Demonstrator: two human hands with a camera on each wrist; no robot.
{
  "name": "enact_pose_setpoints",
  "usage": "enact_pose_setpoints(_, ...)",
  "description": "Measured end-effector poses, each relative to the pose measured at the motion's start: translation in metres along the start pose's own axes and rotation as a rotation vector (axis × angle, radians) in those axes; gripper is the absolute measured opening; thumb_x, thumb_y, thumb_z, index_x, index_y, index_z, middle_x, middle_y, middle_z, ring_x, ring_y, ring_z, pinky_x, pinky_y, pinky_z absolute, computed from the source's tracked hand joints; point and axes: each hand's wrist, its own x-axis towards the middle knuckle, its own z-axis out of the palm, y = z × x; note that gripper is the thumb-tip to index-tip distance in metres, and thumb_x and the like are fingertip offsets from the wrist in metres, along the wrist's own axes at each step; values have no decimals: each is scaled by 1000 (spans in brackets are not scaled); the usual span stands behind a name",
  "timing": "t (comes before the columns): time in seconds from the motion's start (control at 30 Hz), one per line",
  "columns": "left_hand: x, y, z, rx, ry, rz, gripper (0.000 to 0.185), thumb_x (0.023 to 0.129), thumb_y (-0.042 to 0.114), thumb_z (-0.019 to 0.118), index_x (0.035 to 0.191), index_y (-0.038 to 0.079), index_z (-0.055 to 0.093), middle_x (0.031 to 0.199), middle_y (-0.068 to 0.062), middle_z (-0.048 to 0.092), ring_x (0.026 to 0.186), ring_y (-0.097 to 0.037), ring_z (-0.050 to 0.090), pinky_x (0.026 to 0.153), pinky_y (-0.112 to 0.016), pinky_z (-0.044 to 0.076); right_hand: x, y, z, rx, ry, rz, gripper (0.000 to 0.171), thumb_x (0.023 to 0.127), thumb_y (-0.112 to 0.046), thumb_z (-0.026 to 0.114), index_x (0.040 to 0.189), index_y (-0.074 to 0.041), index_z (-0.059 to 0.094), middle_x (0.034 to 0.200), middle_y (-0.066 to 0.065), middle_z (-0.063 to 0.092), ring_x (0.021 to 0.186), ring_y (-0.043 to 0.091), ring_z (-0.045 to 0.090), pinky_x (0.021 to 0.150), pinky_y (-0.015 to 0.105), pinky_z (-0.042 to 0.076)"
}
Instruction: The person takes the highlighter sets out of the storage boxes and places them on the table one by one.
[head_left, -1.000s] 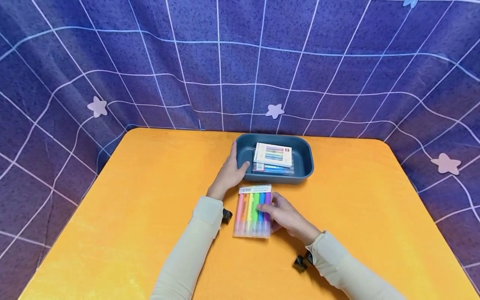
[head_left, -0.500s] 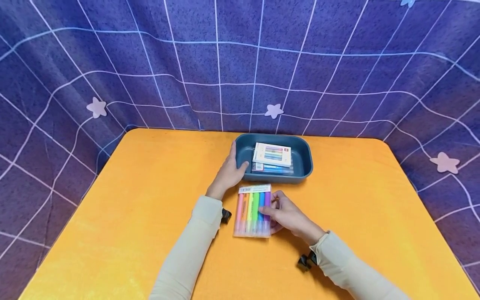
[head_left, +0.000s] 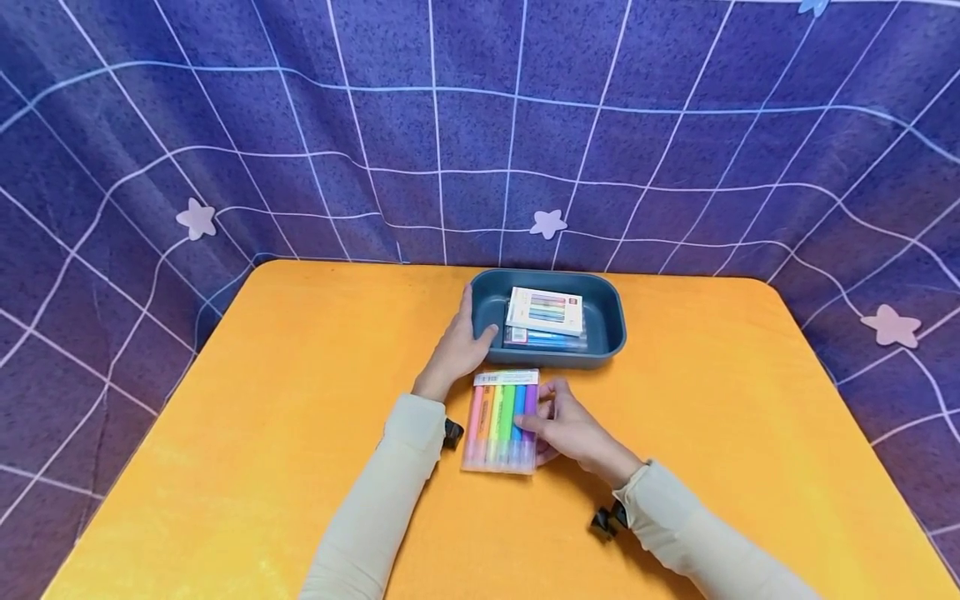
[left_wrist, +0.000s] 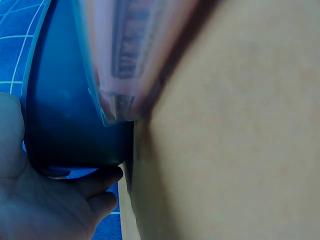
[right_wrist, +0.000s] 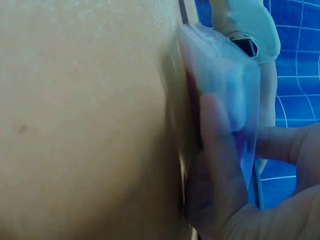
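A purple backdrop (head_left: pixel 225 125) with a pale grid and star shapes hangs behind the orange surface (head_left: pixel 262 400). Left of centre, the left hand (head_left: pixel 457 350) rests against the left end of the dark blue tray (head_left: pixel 611 312), its thumb hooked over the rim and its fingers (left_wrist: pixel 100 182) curled along the outer wall — the left wrist view shows them wrapped under the tray's corner. Inside the tray lie two flat packs stacked: a white-carded marker pack (head_left: pixel 546 309) on top and a bluish one (head_left: pixel 543 338) beneath, its edge showing at the near side.

Just near of the tray, apart from it by a narrow strip of surface, the clear highlighter pack (head_left: pixel 501 421) lies with its pens running pink, orange, green, blue and purple from left to right, label end pointing far. The right hand (head_left: pixel 573 429) grips the pack's right edge; its thumb lies across the purple pen and the fingers (right_wrist: pixel 220 165) curl round the side. The blurred right wrist view suggests that edge may be lifted slightly off the surface, though I cannot be sure. Both forearms wear pale sleeves (head_left: pixel 375 517).
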Motion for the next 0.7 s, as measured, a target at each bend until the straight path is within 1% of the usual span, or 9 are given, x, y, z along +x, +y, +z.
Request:
enact_pose_setpoints(0.1, 0, 1, 1, -3, 2, -2, 86, 103, 36, 52, 160, 40, -13, 172, -5, 11, 157, -32, 20, 124, -60, 25, -1, 0, 0, -3, 33, 3, 49, 93, -14, 71, 125, -8, 34, 87, 12, 55, 63, 21, 60, 57, 36, 61)
enact_pose_setpoints(0.2, 0, 2, 0, -7, 8, 1, 86, 103, 35, 52, 160, 39, -12, 172, -5, 12, 157, -32, 21, 124, -60, 25, -3, 0, -1, -17, 52, 0, 48, 93, -11, 71, 125, -9, 36, 87, 11, 52, 65, 22, 60, 58, 37, 62)
enact_pose_setpoints(0.4, 0, 2, 0, -5, 5, 17, 86, 103, 35, 52, 160, 36, -12, 172, -6, 12, 157, -32, 20, 124, -59, 24, -6, -3, -2, -35, 39, -12, 49, 92, -10, 72, 126, -8, 36, 88, 10, 51, 62, 23, 60, 56, 36, 61)
enact_pose_setpoints(0.5, 0, 2, -1, -2, 4, 19, 86, 103, 35, 52, 161, 36, -13, 172, -7, 13, 157, -32, 21, 124, -59, 24, -7, -4, -3, -44, 38, -25, 49, 91, -11, 73, 126, -8, 38, 89, 11, 51, 64, 24, 60, 55, 34, 60)
enact_pose_setpoints(0.57, 0, 2, -1, 0, 5, 20, 86, 103, 34, 52, 161, 34, -12, 171, -7, 14, 157, -32, 22, 124, -58, 24, -7, -4, -3, -67, 45, -39, 49, 91, -13, 73, 125, -7, 38, 91, 11, 51, 66, 23, 58, 54, 32, 58)
enact_pose_setpoints(0.7, -1, 3, -1, -5, 0, 20, 87, 103, 34, 52, 161, 33, -12, 172, -7, 14, 157, -32, 21, 125, -57, 23, -6, -1, -4, -110, 71, -53, 50, 90, -15, 75, 125, -7, 40, 105, 14, 52, 68, 21, 52, 54, 29, 52)
